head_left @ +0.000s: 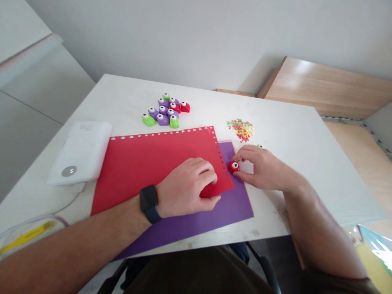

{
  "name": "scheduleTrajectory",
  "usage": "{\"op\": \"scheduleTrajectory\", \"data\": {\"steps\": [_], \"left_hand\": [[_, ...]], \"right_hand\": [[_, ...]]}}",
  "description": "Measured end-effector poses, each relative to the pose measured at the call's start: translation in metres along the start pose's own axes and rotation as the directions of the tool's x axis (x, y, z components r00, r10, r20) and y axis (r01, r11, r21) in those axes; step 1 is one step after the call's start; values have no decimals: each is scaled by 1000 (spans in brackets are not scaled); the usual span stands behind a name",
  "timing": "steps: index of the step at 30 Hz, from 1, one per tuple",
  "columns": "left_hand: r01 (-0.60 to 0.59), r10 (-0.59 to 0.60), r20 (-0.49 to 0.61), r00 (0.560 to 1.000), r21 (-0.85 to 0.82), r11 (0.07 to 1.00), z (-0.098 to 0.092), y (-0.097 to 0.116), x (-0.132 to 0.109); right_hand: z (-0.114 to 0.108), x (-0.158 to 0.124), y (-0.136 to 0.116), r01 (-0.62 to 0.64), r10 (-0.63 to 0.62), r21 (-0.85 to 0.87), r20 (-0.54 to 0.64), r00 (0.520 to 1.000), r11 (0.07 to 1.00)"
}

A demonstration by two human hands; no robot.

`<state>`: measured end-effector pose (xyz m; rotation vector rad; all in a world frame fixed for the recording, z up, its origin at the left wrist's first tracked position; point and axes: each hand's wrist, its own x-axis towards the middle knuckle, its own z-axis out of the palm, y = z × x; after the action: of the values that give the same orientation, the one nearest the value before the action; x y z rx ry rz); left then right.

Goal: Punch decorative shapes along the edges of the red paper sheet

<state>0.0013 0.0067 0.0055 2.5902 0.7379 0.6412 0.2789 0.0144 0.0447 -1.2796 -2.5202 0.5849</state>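
My right hand pinches a red craft punch with a round white top, set on the right edge of a red paper sheet. Small punched holes line that edge and the sheet's far edge. My left hand, with a black smartwatch on its wrist, grips the sheet near its lower right corner. The red sheet lies over a larger purple paper sheet. Several green, purple and red punches stand grouped beyond the paper. A heap of multicoloured paper cut-outs lies to their right.
All this lies on a white table. A white power bank with a cable sits at its left edge. A clear bag with a yellow strip lies at lower left. Pale wooden boards stand beyond the right side.
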Motion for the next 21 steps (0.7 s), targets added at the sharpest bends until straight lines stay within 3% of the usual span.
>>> {"op": "scheduleTrajectory", "data": {"steps": [11, 21], "left_hand": [[0, 0, 15, 1000, 5, 1000, -2, 1, 1], [-9, 9, 25, 1000, 12, 1000, -3, 1, 2]], "right_hand": [[-5, -4, -3, 6, -16, 81, 121, 993, 997], [-6, -3, -3, 36, -53, 122, 132, 990, 992]]}}
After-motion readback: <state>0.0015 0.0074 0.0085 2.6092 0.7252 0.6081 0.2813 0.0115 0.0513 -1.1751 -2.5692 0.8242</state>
